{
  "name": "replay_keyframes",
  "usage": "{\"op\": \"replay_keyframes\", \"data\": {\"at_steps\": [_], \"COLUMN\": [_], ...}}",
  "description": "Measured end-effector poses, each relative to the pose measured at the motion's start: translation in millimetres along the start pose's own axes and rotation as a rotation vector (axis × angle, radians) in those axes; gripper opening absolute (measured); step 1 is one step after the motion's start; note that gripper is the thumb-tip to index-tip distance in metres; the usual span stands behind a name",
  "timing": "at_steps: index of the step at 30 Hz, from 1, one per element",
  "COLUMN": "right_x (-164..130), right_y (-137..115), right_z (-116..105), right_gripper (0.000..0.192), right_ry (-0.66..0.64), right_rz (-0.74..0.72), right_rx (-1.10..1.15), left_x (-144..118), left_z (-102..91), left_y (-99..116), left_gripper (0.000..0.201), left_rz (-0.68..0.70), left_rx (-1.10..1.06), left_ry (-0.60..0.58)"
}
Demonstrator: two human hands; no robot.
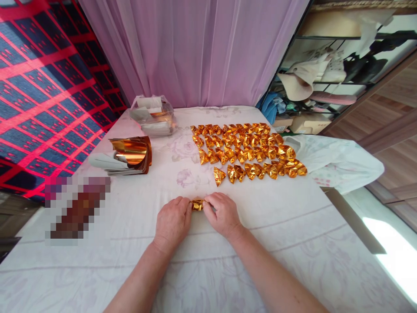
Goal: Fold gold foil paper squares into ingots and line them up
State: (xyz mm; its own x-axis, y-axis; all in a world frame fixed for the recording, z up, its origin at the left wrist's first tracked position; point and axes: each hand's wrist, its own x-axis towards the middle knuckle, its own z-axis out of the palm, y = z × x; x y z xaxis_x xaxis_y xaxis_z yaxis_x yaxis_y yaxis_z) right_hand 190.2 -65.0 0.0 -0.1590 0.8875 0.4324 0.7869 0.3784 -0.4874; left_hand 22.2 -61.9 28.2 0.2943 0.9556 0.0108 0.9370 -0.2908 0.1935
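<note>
Between my two hands, low over the white tablecloth, is a small piece of folded gold foil paper. My left hand is closed on its left end, and my right hand pinches the right end. Fingertips of both hands are partly hidden behind the knuckles. Just beyond them, several rows of folded gold foil pieces lie on the cloth, faceted and shiny. One such piece sits alone at the left end of the nearest row.
At the left lies a curled stack of gold and grey paper sheets. Behind it stands a clear plastic bag holding more sheets. A blurred patch covers something at left. Purple curtain hangs behind; a cluttered shelf stands right.
</note>
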Motion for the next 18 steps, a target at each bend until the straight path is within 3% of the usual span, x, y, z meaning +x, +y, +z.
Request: {"op": "replay_keyframes", "data": {"at_steps": [18], "right_x": [-0.2], "right_y": [0.4], "right_z": [0.8], "right_gripper": [0.024], "right_ry": [0.047], "right_rz": [0.0], "right_rx": [0.0], "left_x": [-0.9], "left_z": [0.4], "left_y": [0.6], "left_gripper": [0.027], "left_rz": [0.01], "left_rx": [-0.012], "left_ry": [-0.022]}}
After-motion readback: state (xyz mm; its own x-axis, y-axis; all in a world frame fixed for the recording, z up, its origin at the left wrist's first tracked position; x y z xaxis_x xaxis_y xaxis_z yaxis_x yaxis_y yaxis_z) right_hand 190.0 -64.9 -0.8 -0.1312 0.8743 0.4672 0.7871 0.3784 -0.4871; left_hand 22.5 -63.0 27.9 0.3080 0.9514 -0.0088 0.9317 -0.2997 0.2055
